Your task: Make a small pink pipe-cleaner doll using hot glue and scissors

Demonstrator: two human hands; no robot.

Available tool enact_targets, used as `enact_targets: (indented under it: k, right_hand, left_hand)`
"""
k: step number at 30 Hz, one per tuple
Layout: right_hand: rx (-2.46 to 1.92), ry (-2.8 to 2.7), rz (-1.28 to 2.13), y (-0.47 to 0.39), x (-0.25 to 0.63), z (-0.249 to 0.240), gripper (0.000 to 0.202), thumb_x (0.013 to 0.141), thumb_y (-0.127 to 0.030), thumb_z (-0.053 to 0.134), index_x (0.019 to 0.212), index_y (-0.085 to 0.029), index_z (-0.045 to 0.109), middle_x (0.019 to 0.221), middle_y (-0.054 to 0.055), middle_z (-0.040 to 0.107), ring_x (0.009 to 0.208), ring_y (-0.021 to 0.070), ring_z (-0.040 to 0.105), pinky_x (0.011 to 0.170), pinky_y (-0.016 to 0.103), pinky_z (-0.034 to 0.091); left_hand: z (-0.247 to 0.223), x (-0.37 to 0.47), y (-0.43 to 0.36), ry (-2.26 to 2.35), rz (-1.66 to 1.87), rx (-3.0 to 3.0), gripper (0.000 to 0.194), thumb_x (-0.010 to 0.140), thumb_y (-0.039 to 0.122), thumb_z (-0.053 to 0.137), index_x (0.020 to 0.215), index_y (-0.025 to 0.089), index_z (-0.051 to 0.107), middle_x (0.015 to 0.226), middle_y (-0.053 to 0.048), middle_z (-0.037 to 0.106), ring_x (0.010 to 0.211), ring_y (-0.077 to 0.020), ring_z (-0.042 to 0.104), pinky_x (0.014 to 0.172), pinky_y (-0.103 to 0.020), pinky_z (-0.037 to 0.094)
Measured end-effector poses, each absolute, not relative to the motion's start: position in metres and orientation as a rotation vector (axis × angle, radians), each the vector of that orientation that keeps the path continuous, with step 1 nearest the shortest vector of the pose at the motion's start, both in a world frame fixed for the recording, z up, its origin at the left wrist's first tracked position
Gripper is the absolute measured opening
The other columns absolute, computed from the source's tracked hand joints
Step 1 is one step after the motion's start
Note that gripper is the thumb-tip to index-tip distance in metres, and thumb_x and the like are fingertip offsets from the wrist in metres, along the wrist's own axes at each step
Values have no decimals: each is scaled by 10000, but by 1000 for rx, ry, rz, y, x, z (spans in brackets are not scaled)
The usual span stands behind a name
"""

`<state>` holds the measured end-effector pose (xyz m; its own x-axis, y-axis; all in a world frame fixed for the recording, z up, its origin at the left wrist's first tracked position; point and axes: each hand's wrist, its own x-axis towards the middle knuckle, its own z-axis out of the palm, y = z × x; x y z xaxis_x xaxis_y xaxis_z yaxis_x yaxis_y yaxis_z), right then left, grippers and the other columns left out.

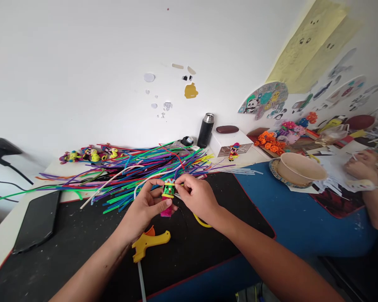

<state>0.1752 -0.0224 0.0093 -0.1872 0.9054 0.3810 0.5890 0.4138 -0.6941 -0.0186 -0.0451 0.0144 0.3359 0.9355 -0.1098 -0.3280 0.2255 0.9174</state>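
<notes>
A small figure (168,190) in green, yellow and pink is held up above the black mat (208,251). My left hand (149,205) grips it from the left, thumb across its lower front. At its upper right edge, the fingertips of my right hand (197,195) are pinched together, touching the figure. A yellow strip (202,221) curves below my right hand. The yellow glue gun (149,242) with an orange trigger lies on the mat below my left hand. Behind both hands spreads a pile of colourful fuzzy stems (129,174).
Several finished figures (90,154) lie at the back left, near a dark phone-like slab (38,220). A black thermos (206,131) stands by a white box (231,142). One figure (234,152) stands before it. At right are a bowl (299,167) and another person's hands (362,167).
</notes>
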Motion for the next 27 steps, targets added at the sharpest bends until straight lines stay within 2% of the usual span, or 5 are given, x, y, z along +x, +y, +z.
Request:
enact_targets:
  k: [16,27]
  right_hand:
    - [-1316,-1910,503,-24,176,10,83,967,-223,641,951,-235,722,603,-53,599,524,146,513,569,262,325]
    - [-1298,-1878,528,-24,175,8,92,958,-218,627,938,-231,717,593,-58,566,517,144,495,566,261,323]
  left_hand:
    - [11,-18,-45,786,997,959,537,815,264,918,1132,257,485,966,21,775,769,-203,823,719,-271,623]
    - [11,-17,-46,766,1008,931,542,805,242,923,1122,261,483,972,18,781,763,-208,824,703,-272,621]
